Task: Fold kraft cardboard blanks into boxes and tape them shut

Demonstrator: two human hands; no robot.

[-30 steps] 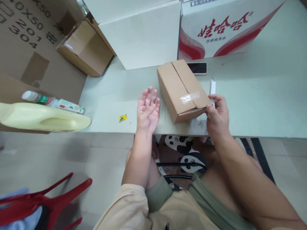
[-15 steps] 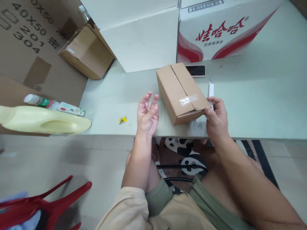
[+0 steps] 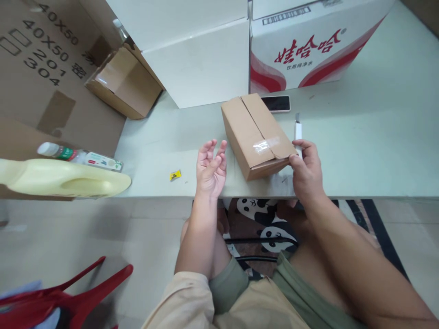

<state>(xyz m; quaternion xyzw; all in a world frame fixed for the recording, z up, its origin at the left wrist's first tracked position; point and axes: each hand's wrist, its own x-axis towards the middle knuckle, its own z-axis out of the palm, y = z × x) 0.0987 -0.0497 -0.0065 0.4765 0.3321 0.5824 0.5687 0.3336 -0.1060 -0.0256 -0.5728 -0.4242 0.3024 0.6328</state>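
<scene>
A small brown cardboard box (image 3: 257,132) sits at an angle near the table's front edge. A strip of clear tape (image 3: 265,145) crosses the near end of its top seam. My right hand (image 3: 307,171) pinches the box's near right corner between thumb and fingers. Just beyond those fingers is a white utility knife (image 3: 297,130), blade pointing away; its lower end is hidden behind them. To the left of the box, my left hand (image 3: 211,169) is raised palm up, fingers curled loosely and apart, touching nothing.
Behind the box lie a phone (image 3: 279,103) and a large white carton with red print (image 3: 305,59). A small yellow packet (image 3: 175,175) lies left of my left hand. Further left are a pale yellow jug (image 3: 68,178), a bottle (image 3: 56,150) and a brown box (image 3: 130,82).
The view has shifted slightly. Both hands and the box keep nearly the same positions relative to each other.
</scene>
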